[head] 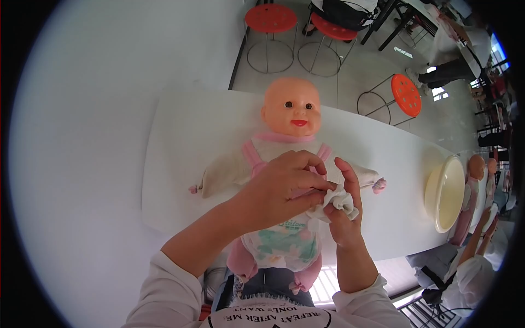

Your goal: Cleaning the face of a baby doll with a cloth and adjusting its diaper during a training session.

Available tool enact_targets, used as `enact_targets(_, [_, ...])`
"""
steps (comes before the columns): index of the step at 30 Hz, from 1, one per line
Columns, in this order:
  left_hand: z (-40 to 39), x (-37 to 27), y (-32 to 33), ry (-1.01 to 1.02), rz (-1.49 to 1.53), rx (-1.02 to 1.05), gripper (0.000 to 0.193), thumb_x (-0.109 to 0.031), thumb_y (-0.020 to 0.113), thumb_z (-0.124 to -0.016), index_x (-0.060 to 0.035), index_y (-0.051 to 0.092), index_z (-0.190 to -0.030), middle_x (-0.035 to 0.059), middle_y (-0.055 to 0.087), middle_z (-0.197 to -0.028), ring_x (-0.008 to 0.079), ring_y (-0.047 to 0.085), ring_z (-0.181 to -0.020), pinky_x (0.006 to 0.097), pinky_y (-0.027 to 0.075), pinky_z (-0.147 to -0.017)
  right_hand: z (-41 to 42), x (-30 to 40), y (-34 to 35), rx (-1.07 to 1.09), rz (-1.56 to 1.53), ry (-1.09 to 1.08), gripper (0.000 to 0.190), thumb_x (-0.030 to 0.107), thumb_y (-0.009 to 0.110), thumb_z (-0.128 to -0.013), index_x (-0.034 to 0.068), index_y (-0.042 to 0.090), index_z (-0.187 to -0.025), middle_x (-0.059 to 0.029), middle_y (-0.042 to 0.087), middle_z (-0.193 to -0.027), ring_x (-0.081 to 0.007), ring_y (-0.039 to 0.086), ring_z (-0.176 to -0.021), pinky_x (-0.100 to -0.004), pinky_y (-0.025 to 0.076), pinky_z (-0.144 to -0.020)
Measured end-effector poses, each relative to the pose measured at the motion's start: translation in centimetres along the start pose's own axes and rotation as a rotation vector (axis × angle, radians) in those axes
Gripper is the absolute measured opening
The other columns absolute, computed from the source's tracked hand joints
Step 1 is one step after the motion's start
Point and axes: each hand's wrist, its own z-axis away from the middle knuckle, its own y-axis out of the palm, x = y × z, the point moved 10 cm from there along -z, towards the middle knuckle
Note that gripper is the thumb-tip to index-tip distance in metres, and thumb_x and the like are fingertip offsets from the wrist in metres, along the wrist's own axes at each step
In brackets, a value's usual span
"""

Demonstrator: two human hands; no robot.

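A baby doll [292, 108] lies on its back on a white table, its head away from me. It wears a cream long-sleeved top with pink trim and straps, and a printed diaper [287, 246]. Over its torso, my right hand [346, 221] grips a small bunched white cloth [341, 201] between thumb and fingers. My left hand [283, 190] reaches across the doll's chest from the left, and its fingertips pinch the cloth's left edge. Both hands partly hide the doll's chest and belly.
On the white table [389, 221], a cream plastic basin [432, 194] stands to the right. Beyond it lie more dolls [475, 168], near another person's hands [480, 229]. A wall [82, 164] borders the left side. Red stools [271, 18] stand on the floor past the far edge.
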Motion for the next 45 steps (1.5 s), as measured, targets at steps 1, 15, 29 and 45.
enact_targets(1, [0.1, 0.1, -0.1, -0.005, -0.007, -0.013, 0.025, -0.002, 0.068, -0.078, -0.0055, 0.067, -0.103, 0.0069, 0.056, -0.108, 0.0229, 0.054, -0.103, 0.0329, 0.044, -0.087, 0.0, 0.0, 0.2, 0.020, 0.001, -0.009, 0.074, -0.005, 0.047, -0.078, 0.008, 0.021, -0.145, -0.0094, 0.060, -0.109, -0.0128, 0.056, -0.098, -0.0270, 0.043, -0.087])
enact_targets(15, [2.1, -2.0, -2.9, 0.221, -0.303, -0.313, 0.017, -0.005, 0.066, -0.073, -0.0066, 0.056, -0.086, 0.0059, 0.062, -0.088, 0.0240, 0.061, -0.082, 0.0323, 0.047, -0.068, -0.1, -0.9, 0.8, 0.080, 0.075, -0.013, 0.055, -0.007, 0.044, -0.080, 0.000, 0.038, -0.134, -0.0104, 0.058, -0.116, -0.0152, 0.055, -0.105, -0.0285, 0.041, -0.093])
enact_targets(29, [2.9, 5.9, -1.1, -0.275, 0.717, -0.297, 0.011, -0.003, 0.061, -0.090, -0.0065, 0.054, -0.098, -0.0011, 0.058, -0.092, 0.0057, 0.055, -0.083, 0.0217, 0.046, -0.073, 0.5, -2.1, 1.3, 0.116, 0.049, 0.105, 0.030, -0.002, 0.055, -0.083, -0.003, 0.056, -0.114, -0.0013, 0.060, -0.099, -0.0067, 0.053, -0.089, -0.0217, 0.042, -0.078])
enact_targets(45, [2.5, 7.0, 1.7, -0.345, 0.975, -0.195, 0.038, -0.009, 0.065, -0.089, -0.0071, 0.050, -0.123, -0.0004, 0.057, -0.098, 0.0069, 0.057, -0.088, 0.0214, 0.046, -0.077, 0.2, -2.6, 2.2, 0.273, 0.218, -0.051, 0.078, -0.011, 0.057, -0.080, 0.008, 0.021, -0.146, -0.0072, 0.052, -0.124, -0.0110, 0.052, -0.104, -0.0261, 0.042, -0.086])
